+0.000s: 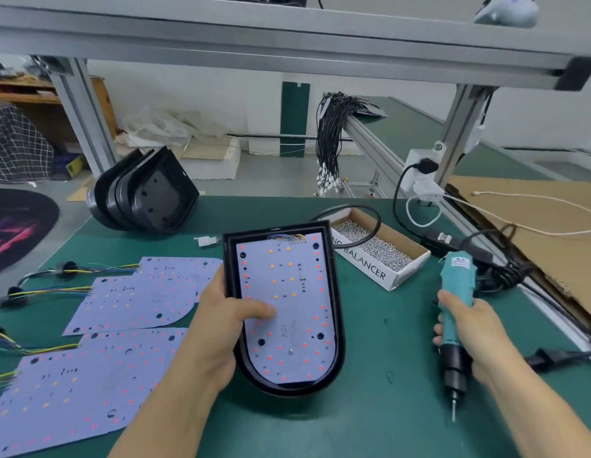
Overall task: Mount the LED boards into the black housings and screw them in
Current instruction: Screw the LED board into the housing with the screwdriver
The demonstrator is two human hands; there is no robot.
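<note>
Head view: one camera only, looking down at both hands over the green bench [370, 408].
Left hand [221, 328]: it grips the left edge of the black housing [337, 292], fingers curled under the rim, thumb pressing flat on the LED board [287, 292] inside it.
Right hand [472, 335]: it is clenched around the teal electric screwdriver [456, 312], bit pointing down at the bench - not touching the board.
Place of the board: seated in the housing, in the middle of the bench, between the two hands.
Long axis: the housing runs from far to near, a little tilted; its straight end with the coloured wires is far, its rounded end is near the person.
Key relation: the board lies to the left of the screwdriver bit, well apart; the right hand is the one with the tool, so it must travel left to reach the screw holes.
Screws: one small screw seems already set near the rounded end; the dark holes at the other corners look empty, I think.
Supply: box of screws [376, 249] just beyond the housing on the right - near the tool hand.
Waiting parts: loose LED boards [129, 302] on the left, stack of empty housings [145, 193] far left.
</note>
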